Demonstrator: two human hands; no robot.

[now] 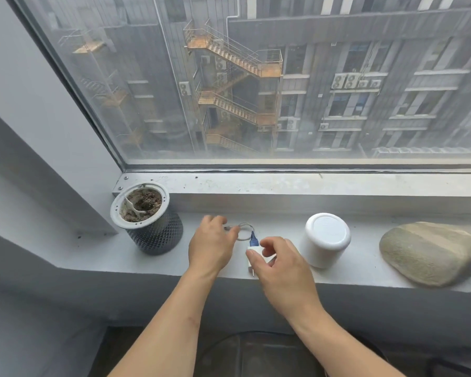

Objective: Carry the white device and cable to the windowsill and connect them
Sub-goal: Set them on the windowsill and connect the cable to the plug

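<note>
A small white plug-type device [256, 256] with metal prongs lies on the grey windowsill [365, 263], its prongs pointing toward me. A thin cable [245, 232] loops behind it, and its blue connector [253, 240] is seated in the device's far end. My right hand [280, 263] hovers over the device with fingers curled and apart, thumb near its side; whether it touches is unclear. My left hand [212, 244] rests open just left of the cable loop, fingertips by the cable's free end.
A dark textured pot [154, 232] with a white rim, soil and a white spoon stands to the left. A white lidded jar [326, 239] stands right of the device, and a large flat stone [430, 253] lies at the far right. The window glass rises behind.
</note>
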